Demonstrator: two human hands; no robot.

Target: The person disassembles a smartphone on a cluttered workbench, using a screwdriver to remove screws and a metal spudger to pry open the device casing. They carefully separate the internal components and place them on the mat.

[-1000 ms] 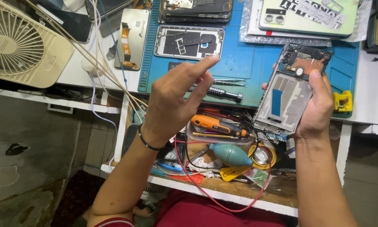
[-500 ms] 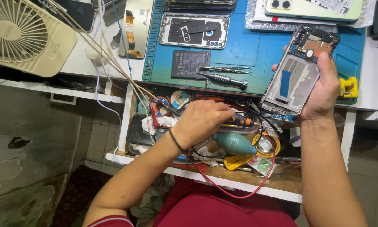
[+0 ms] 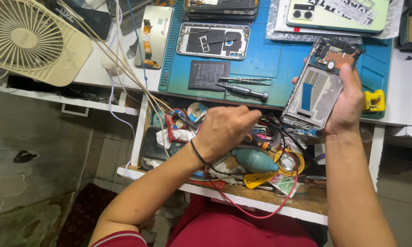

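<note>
My left hand [image 3: 224, 132] reaches into the cluttered open drawer [image 3: 242, 192], fingers curled among tools; I cannot tell what it grips. Little free room there. Further right, my right hand [image 3: 348, 103] clasps the opened phone frame [image 3: 318, 89] over the blue mat's [image 3: 270, 59] near edge.

1. In my right hand [image 3: 350, 103] I see an opened phone [image 3: 318, 87]; its frame looks like matt grey metal.
2. The blue mat [image 3: 270, 59] looks like smooth, matt rubber.
3. The fan [image 3: 29, 41] is cream plastic, a little glossy.
4. The teal blower bulb [image 3: 254, 160] looks like soft matt rubber.
5. The screwdriver [image 3: 245, 91] shines like metal.
</note>
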